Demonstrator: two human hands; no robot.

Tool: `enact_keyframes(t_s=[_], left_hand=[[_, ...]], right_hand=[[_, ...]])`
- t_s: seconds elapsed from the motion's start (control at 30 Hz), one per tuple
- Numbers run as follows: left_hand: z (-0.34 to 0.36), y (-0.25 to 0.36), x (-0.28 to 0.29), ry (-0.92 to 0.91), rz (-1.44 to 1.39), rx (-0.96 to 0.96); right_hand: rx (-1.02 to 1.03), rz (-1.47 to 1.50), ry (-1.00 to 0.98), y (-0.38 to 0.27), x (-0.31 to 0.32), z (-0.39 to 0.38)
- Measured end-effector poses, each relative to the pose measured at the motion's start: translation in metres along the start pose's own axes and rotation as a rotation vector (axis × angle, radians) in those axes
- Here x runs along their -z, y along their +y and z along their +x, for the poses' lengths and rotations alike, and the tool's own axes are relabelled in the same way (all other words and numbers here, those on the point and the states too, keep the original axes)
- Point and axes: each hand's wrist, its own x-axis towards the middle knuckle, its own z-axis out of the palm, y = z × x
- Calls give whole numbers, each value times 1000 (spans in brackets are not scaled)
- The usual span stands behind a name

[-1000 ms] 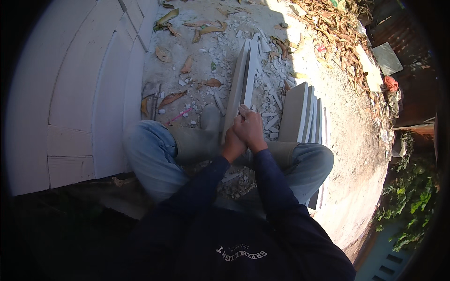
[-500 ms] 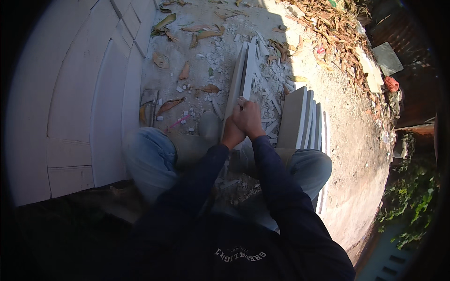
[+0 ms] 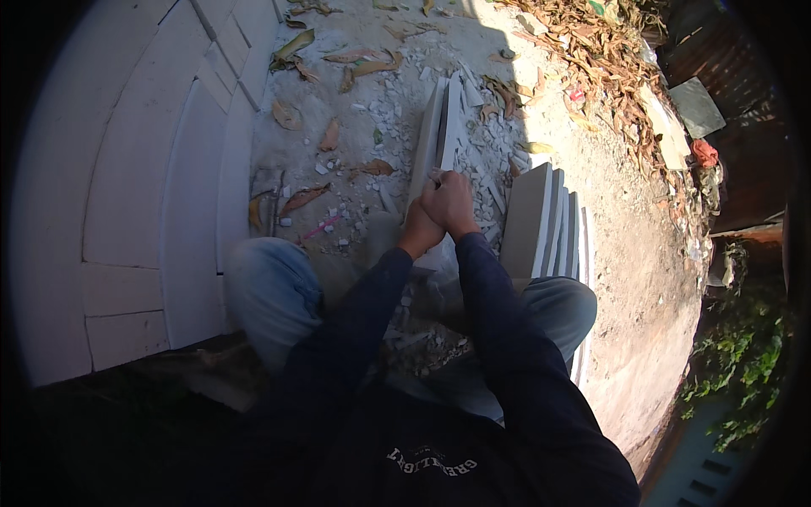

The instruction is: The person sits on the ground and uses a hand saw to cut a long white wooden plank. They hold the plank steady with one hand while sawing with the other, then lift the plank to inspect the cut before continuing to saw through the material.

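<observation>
"Two hands are at the work. What is the state of each?"

"Left hand (image 3: 422, 230): fingers curled, pressed against its partner. Right hand (image 3: 450, 203): fingers folded into a narrow grip. A small pale bit shows at the fingertips; whether it is a tool or part of a board cannot be told, nor can what either palm encloses."

"Where is the workpiece?"

"The pair of boards (image 3: 428, 139) stands on edge ahead of the body, on a line between the bent knees (image 3: 266, 279). Near end: at the hands. Far end: among white rubble (image 3: 486, 182). A dark strip runs lengthwise between the two."

"How is this hold best managed?"

"Recommended: brace one hand with the other, align both wrists with the board edges and apply even pressure. Keep fingertips out of the gap. Caution: boards on edge over loose chips may rock."

"What surrounds the station?"

"Beside the right knee: a row of grey boards (image 3: 525, 220), upright. Along the left edge of the ground (image 3: 629, 245): a pale panelled surface (image 3: 194, 220). Toward the ground's far right corner: a heap of dry leaves (image 3: 591, 63), mostly sunlit."
</observation>
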Motion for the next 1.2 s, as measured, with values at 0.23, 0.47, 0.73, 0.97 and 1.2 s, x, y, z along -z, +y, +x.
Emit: enact_keyframes(t_s=[0.23, 0.47, 0.73, 0.97, 1.2], left_hand=[[-69, -8, -8, -99, 195, 159], [-58, 30, 2, -75, 17, 62], [-24, -4, -17, -81, 109, 46], [-121, 39, 17, -27, -3, 62], [-70, 28, 18, -150, 56, 68]], right_hand=[[78, 175, -26, -9, 14, -65], [53, 260, 126, -2, 14, -59], [48, 206, -51, 7, 19, -25], [87, 139, 29, -20, 23, -127], [-37, 122, -94, -35, 39, -64]])
